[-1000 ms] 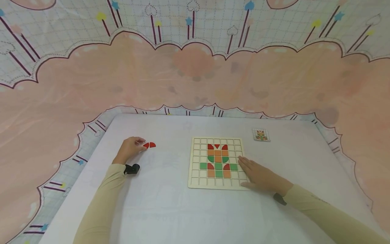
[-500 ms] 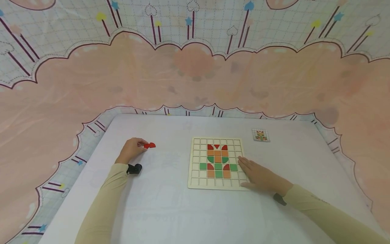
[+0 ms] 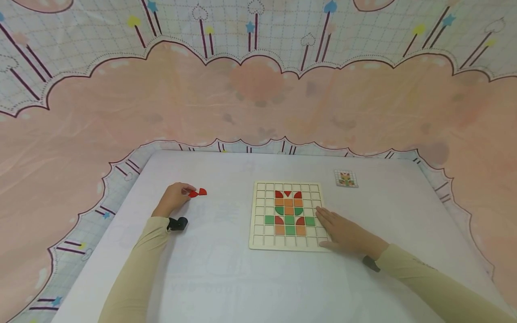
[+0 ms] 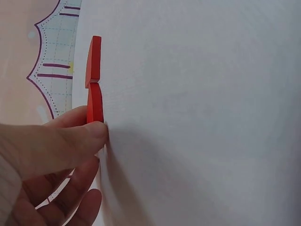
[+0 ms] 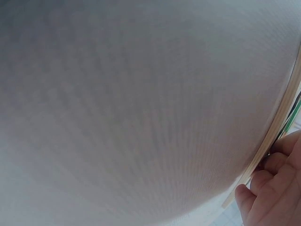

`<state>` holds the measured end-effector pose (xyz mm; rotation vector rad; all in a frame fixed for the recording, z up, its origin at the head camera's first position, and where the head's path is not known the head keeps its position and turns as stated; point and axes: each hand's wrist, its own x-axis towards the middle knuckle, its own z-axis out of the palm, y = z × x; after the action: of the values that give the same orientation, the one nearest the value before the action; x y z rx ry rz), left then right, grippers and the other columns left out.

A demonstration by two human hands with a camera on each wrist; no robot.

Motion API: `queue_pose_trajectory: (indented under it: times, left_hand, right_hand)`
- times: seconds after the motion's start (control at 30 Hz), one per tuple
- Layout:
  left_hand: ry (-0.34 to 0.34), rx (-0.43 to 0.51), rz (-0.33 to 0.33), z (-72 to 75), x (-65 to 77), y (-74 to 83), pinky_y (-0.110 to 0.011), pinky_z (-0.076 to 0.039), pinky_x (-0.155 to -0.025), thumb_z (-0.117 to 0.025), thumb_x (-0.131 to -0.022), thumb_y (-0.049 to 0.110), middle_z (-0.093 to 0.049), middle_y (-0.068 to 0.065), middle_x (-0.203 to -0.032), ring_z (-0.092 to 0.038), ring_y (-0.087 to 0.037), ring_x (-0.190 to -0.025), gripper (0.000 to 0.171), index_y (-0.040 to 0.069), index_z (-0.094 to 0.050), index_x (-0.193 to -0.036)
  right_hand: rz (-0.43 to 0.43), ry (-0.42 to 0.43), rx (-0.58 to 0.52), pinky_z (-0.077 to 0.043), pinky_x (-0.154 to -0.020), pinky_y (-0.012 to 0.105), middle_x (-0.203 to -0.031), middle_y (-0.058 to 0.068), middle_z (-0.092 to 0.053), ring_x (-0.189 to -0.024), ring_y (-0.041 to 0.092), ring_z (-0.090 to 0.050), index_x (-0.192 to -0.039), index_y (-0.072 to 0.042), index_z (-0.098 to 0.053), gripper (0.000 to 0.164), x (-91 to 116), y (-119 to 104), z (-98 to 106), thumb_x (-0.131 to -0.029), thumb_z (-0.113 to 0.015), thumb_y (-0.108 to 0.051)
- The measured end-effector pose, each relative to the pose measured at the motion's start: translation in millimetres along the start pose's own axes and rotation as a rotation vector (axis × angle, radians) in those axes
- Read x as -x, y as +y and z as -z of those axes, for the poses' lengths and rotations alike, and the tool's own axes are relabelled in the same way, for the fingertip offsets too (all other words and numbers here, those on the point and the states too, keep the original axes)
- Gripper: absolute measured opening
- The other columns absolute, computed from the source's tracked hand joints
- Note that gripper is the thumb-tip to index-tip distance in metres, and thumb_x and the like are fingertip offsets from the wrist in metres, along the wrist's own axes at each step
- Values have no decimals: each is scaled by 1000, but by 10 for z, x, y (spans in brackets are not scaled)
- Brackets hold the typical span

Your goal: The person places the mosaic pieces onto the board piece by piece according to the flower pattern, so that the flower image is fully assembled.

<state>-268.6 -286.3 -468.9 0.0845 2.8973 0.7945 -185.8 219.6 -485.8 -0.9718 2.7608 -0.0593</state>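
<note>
At the left of the table, my left hand [image 3: 175,198] pinches a red quarter-round tile [image 4: 95,106] between thumb and forefinger. A second red quarter-round tile [image 3: 203,191] lies just beyond it; the two meet end to end in the left wrist view. My right hand [image 3: 347,231] rests with straight fingers on the right edge of a pale wooden grid board [image 3: 258,241]. Red, orange and green tiles form a flower-like pattern in the board's middle, including an orange square [image 3: 288,202] and a green square [image 3: 289,220]. In the right wrist view, fingertips reach over the board's wooden side.
A small card [image 3: 346,178] with a similar flower picture on a grid lies beyond the board to the right. White cloth covers the table [image 3: 218,278]. A patterned curtain [image 3: 258,103] hangs behind and around it.
My left hand has shifted slightly right, its fingers closing on the nearer red tile, which has turned a little against the other one. The right hand and board have stayed put.
</note>
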Motion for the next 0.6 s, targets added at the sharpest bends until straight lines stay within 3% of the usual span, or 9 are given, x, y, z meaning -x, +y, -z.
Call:
queue_pose_trajectory:
  times: [0.23, 0.6]
  left_hand:
    - [-12, -4, -23, -8, -8, -31, -48, -46, -90, -61, -84, -3, -61, -24, -111, -55, -36, -101, 27, 0, -66, -111]
    - [-98, 45, -64, -43, -17, -40, -48, -46, -93, -63, -84, 0, -62, -22, -111, -56, -33, -101, 26, 0, -66, -110]
  right_hand:
    - [-5, 3, -7, -25, -115, 43, -158, 12, -15, -145, 28, -19, -149, -4, -18, 86, 3, 12, 1, -91, -45, -59]
    - [-5, 3, 2, -26, -115, 42, -158, 11, -16, -145, 28, -20, -150, -4, -18, 86, 3, 15, 8, -90, -44, -61]
